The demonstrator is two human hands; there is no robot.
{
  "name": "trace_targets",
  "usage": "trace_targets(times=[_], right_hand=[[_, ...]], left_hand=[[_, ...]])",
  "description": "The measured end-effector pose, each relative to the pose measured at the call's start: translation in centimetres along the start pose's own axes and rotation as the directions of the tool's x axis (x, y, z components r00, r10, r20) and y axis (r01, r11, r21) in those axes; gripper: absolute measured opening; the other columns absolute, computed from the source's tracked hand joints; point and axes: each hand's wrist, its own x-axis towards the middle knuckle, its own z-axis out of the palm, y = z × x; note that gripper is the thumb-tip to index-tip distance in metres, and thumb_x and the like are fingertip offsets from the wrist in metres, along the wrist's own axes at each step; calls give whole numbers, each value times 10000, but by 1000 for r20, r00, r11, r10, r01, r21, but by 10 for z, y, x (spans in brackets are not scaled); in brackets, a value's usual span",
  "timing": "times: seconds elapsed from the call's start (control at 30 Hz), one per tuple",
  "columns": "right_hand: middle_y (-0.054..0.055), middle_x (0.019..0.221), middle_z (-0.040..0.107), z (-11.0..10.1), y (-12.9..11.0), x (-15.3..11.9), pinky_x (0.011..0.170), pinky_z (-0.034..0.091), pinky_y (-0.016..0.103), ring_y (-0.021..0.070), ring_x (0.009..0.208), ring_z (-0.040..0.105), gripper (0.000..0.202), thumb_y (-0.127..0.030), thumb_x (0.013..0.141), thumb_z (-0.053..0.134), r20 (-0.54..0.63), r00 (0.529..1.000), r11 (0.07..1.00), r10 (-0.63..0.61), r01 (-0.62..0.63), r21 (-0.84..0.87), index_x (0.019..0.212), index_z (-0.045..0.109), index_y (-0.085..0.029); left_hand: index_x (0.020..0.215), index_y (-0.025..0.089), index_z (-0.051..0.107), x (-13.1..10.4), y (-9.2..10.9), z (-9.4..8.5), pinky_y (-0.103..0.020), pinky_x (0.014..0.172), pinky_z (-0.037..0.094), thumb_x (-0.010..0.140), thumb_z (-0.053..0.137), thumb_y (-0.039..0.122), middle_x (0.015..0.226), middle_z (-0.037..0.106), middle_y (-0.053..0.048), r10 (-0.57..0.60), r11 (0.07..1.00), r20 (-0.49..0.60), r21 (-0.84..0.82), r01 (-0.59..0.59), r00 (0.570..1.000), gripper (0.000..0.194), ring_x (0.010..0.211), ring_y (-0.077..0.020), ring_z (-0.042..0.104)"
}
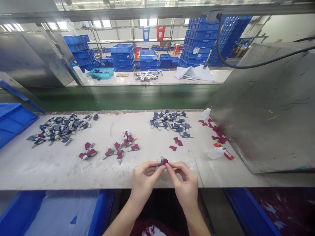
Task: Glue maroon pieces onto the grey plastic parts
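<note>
Between the fingertips of both hands is a small grey part with a dark red patch [163, 161], held just above the front of the table. My left hand [146, 178] pinches it from the left, and my right hand [183, 180] presses on its red side with thumb and finger. Beyond them lie a few loose dark red pieces [173, 148]. Further left are several grey parts with red patches [119, 154]. A pile of grey and dark blue parts [169, 122] sits behind, and a larger such pile [59, 127] is at the left.
More red pieces [218, 131] lie by a metal box [268, 111] at the right, near a clear plastic bottle [215, 153] and a red packet [228, 155]. A green conveyor belt [128, 98] runs behind the table. Blue bins [99, 209] stand below the front edge.
</note>
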Motion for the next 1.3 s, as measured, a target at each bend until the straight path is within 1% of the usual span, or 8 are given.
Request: trace_targets(times=[0.1, 0.2, 0.3, 0.47, 0.6, 0.87, 1.17, 1.3], right_hand=[[69, 879, 708, -4, 0, 3, 579, 549, 260, 198, 807, 664, 183, -363, 813, 734, -7, 999, 999, 52, -52, 11, 909, 742, -208], [90, 1018, 710, -10, 1, 8, 683, 596, 297, 226, 934, 678, 276, -393, 837, 713, 183, 974, 982, 131, -153, 112, 1052, 741, -222], [68, 917, 703, -14, -1, 12, 729, 595, 314, 202, 845, 682, 226, -399, 878, 672, 352, 930, 954, 107, -195, 225, 985, 754, -216], [22, 798, 626, -7, -7, 6, 663, 537, 257, 153, 734, 627, 132, -333, 899, 659, 282, 959, 935, -4, -96, 341, 923, 716, -217], [13, 767, 591, 0, -11, 0, 627, 504, 245, 143, 702, 582, 123, -315, 921, 630, 205, 978, 949, -48, -19, 315, 933, 707, -219], [44, 878, 653, -3, -12, 6, 726, 549, 280, 176, 834, 638, 157, -304, 916, 645, 329, 944, 948, -4, -100, 301, 1023, 747, -250], [24, 792, 605, 4, -14, -1, 653, 520, 259, 154, 740, 586, 127, -308, 900, 653, 197, 980, 956, -1, -56, 287, 950, 739, -230], [20, 809, 621, 5, -13, -1, 657, 520, 248, 148, 751, 602, 130, -281, 906, 650, 209, 978, 950, -14, -52, 308, 989, 745, -251]], left_hand=[[829, 146, 795, 0, 3, 0, -280, 767, 647, 660, 840, 276, 835, 816, -72, -6, 999, 0, -38, 6, 1000, 218, 810, -253, 782], [811, 154, 801, 0, 9, -3, -275, 745, 647, 654, 837, 240, 832, 815, -64, 26, 998, 51, -50, -23, 998, 182, 796, -243, 779], [804, 163, 809, -3, 15, -8, -277, 716, 645, 676, 818, 221, 828, 811, -63, 74, 997, 115, -47, -69, 991, 141, 776, -232, 771], [849, 199, 820, -12, 21, -11, -245, 734, 618, 753, 774, 192, 870, 801, -56, 184, 982, 135, 26, -190, 974, 106, 807, -195, 748], [886, 218, 820, -18, 21, -10, -228, 746, 613, 773, 768, 186, 889, 792, -53, 233, 972, 113, 10, -235, 966, 129, 825, -180, 740], [887, 215, 822, -16, 22, -13, -246, 736, 640, 786, 757, 190, 876, 788, -58, 206, 978, 88, -38, -204, 974, 123, 825, -197, 754], [851, 197, 821, -21, 21, -9, -244, 684, 623, 784, 761, 195, 822, 775, -73, 311, 950, 36, 16, -311, 950, 90, 768, -188, 731], [858, 197, 820, -21, 18, -9, -234, 694, 622, 780, 767, 188, 833, 771, -68, 294, 956, 26, -14, -293, 956, 95, 782, -184, 731]])
